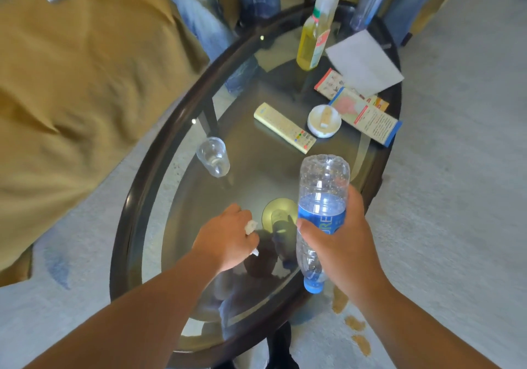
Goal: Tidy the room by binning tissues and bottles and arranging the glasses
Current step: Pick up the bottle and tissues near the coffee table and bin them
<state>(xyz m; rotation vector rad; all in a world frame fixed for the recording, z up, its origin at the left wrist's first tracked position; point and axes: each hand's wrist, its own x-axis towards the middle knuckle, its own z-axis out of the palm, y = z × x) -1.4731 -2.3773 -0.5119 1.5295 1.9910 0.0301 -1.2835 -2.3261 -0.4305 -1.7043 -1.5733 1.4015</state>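
Bottle [323, 181] (blue label [319, 213], "RE") in right grip [345, 240]

Most of the tissue [251, 225] is buried inside the curled left hand [225, 237]. The right hand [346, 240] covers part of the label on the water bottle [323, 180]. The top of the yellow bottle [312, 43] smears into blur at the upper edge. Print on the leaflets [373, 120] is too small to read.

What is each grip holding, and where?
The right grip wraps the clear plastic blue-labelled bottle at its label, cap down; left grip clutches crumpled white tissue.
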